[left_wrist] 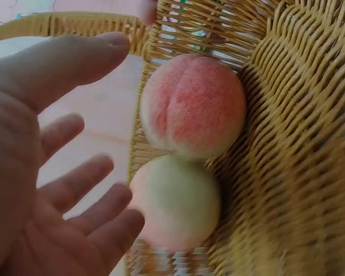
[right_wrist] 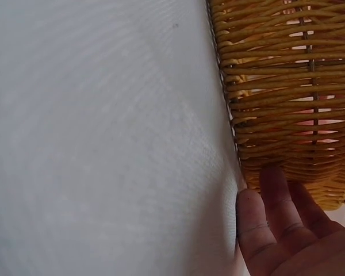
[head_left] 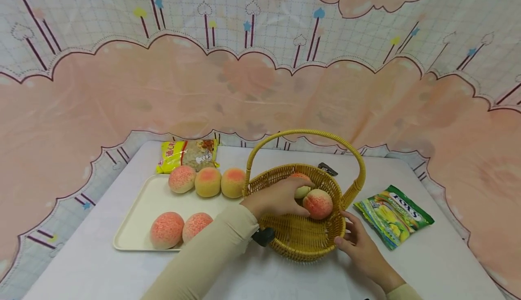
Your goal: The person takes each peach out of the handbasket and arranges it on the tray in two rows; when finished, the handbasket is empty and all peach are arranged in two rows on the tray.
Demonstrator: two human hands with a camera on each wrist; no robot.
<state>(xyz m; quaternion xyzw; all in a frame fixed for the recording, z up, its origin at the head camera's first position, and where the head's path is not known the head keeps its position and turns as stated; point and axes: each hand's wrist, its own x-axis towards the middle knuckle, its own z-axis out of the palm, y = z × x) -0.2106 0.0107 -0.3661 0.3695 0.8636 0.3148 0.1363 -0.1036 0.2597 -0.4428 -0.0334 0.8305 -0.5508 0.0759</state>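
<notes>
My left hand [head_left: 281,198] is inside the yellow wicker basket [head_left: 299,245], fingers spread and apart from the peaches in the left wrist view. Two peaches lie in the basket: a pink-red peach [head_left: 318,204] and a paler peach [left_wrist: 175,201], partly hidden by the hand in the head view. At the basket's right side, my right hand [head_left: 362,248] holds the rim, with its fingers [right_wrist: 282,201] against the outer weave. On the cream tray [head_left: 136,214] to the left sit several more peaches, among them a pink peach [head_left: 167,230] and a yellow-orange peach [head_left: 208,182].
A green candy bag [head_left: 395,216] lies right of the basket. Behind the tray is a yellow and clear food packet [head_left: 189,154]. A small black packet [head_left: 327,169] lies behind the basket. The basket's tall handle [head_left: 305,132] arches above it. A patterned cloth hangs behind the table.
</notes>
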